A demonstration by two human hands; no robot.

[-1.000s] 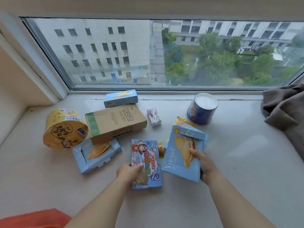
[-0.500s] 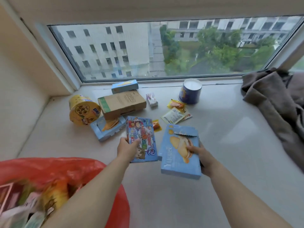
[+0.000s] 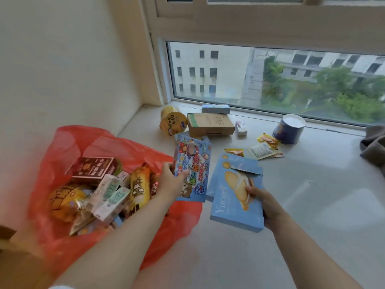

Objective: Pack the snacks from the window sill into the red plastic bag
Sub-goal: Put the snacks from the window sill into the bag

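**Two boxes up, bag mouth waiting on the left**

Both hands are loaded. The left hand grips the cartoon-printed blue snack box by its near left edge, thumb across the front, box tilted up off the sill. The right hand pinches the pale blue biscuit box at its right side, fingers over the picture of the biscuit; a second pale blue edge peeks out behind it, and I can't tell whether that is another box or a flap.

Here's what the drop turns on: the red plastic bag lies to the left of both hands, mouth open upward and already stuffed with packets. The left hand is right at its rim, so the cartoon box looks first in. Its long axis runs away from the person, roughly along the bag's opening, so a short swing leftward should do it. The right hand has farther to cross.

Beyond the hands sit a yellow cup, a brown carton, a small blue box, a blue tub and loose sachets on the window sill.

The bag's near edge is hidden by the left forearm, and the print on the packets is blurred.
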